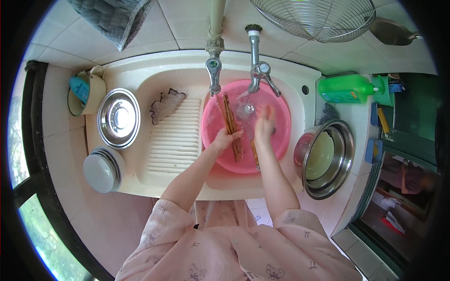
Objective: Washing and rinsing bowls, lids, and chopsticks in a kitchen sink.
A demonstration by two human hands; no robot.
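Observation:
A pink plastic basin (281, 147) stands in the right part of a cream sink and holds water. My left hand (225, 139) grips a bundle of brown wooden chopsticks (230, 117), slanted over the basin's left half. Blurred by motion, my right hand (264, 121) is over the basin's right half, below the right tap (260, 70); whether its fingers hold anything is unclear. Beside it lies a metal ladle (245, 110) with a wooden handle (254, 151), partly covered by my right forearm. A small dark thing near the right hand is mostly hidden.
Left on the sink's ribbed drainboard (175, 140) lies a dark-edged mesh cloth (167, 105). Metal bowls (119, 117), stacked white bowls (102, 172) and an enamel mug (95, 91) line the left. Nested basins (346, 159) and a green bottle (346, 88) stand right. A wire strainer (316, 21) hangs above.

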